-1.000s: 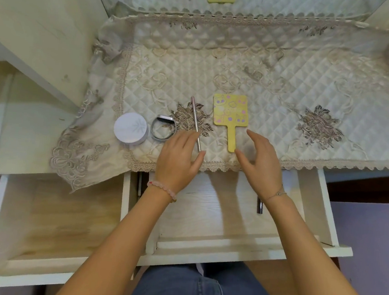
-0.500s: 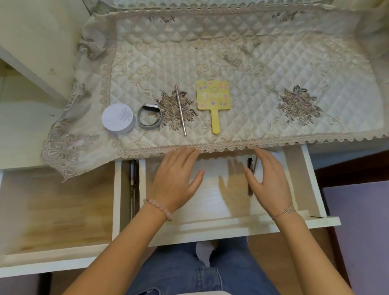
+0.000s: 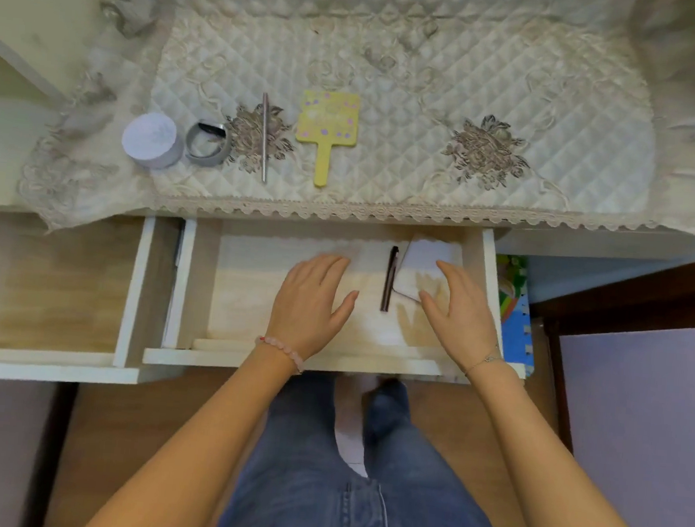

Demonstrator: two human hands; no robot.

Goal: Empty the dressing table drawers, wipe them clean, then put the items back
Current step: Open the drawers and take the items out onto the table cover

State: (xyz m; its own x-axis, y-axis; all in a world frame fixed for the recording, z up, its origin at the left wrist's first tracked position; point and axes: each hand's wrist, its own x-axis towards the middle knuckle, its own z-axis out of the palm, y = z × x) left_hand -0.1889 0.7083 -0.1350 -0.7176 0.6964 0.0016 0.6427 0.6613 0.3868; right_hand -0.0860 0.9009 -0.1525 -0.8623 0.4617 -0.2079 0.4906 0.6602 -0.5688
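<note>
Here the left hand (image 3: 313, 298) and right hand (image 3: 457, 310), relaxed and empty, sit over the drawer (image 3: 252, 280); a pen (image 3: 389, 279) lies between.

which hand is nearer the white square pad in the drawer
Right. The right hand is over the white square pad; the left hand lies beyond the dark slim pen.

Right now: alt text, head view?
Open left hand and right hand over a pulled-out drawer holding a dark pen and white flat item. A yellow hand mirror, metal rod, grey band and round box lie on the quilted cloth.
</note>
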